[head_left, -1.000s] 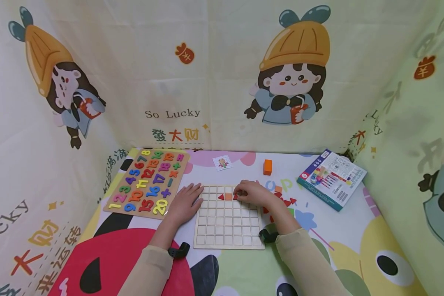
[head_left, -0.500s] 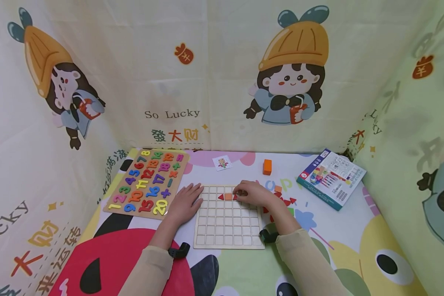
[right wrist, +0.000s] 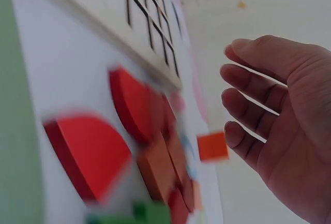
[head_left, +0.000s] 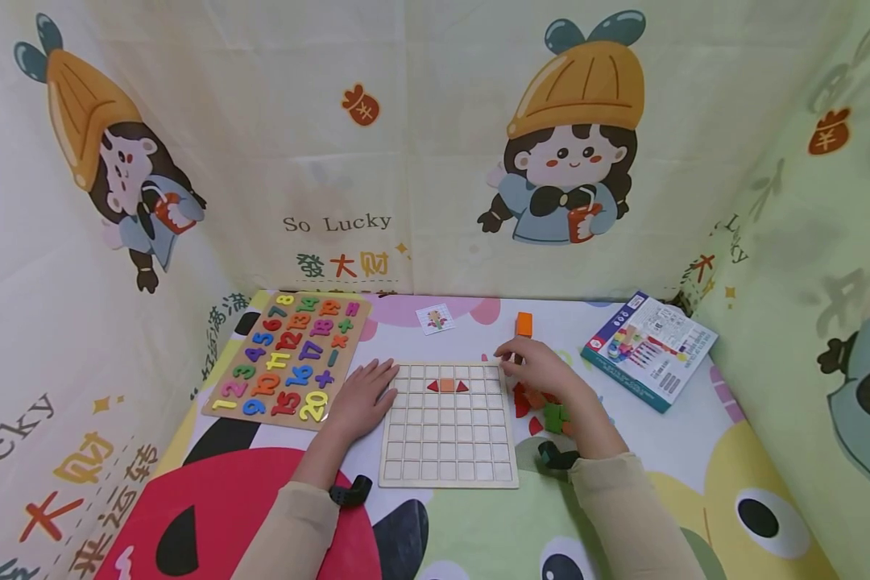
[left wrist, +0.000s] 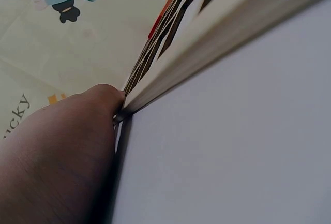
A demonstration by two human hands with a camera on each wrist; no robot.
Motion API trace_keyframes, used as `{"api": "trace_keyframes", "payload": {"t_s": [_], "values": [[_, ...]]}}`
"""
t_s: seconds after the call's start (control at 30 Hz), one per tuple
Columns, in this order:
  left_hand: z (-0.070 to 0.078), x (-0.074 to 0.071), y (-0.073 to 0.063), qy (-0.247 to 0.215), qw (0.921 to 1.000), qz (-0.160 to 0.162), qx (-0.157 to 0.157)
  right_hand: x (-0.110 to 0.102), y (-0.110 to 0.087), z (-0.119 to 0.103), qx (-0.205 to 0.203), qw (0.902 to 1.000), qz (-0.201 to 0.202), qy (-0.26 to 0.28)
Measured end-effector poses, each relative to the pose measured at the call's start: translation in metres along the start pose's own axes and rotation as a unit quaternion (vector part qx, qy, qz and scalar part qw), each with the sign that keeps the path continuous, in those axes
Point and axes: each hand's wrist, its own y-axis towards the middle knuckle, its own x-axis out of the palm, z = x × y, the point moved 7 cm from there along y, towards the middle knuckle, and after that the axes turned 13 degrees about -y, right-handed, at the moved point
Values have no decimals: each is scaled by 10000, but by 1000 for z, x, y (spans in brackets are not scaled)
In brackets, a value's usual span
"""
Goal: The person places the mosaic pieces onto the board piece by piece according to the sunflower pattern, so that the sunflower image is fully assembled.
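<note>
Pale wooden grid board [head_left: 448,435], our straight-fingered left hand [head_left: 360,400] touching its edge, our right hand [head_left: 538,367] empty, loosely curved

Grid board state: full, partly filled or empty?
Partly filled: the grid board holds an orange square between two red triangles in one row; the other visible cells are bare.

Left hand [head_left: 360,400] touching grid board [head_left: 449,432], right hand [head_left: 540,370] by loose pieces [head_left: 553,417], number puzzle [head_left: 358,326]
</note>
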Motion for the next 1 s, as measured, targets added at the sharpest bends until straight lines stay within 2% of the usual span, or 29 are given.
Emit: {"api": "trace_keyframes", "payload": {"t_s": [0.2,0.43,0.7,1.0], "values": [[1,0,0,-3,10000,-40,-28,-15,-14,36,399,9992,-51,-40],[0,-1,0,40,10000,-12,-30,-17,-27,73,986,9944,-377,25],[-1,1,0,8,10000,6,-10,-12,-33,94,925,9937,-636,28],[-1,2,1,24,10000,1,-32,-6,-31,103,922,9933,-699,-35]]}}
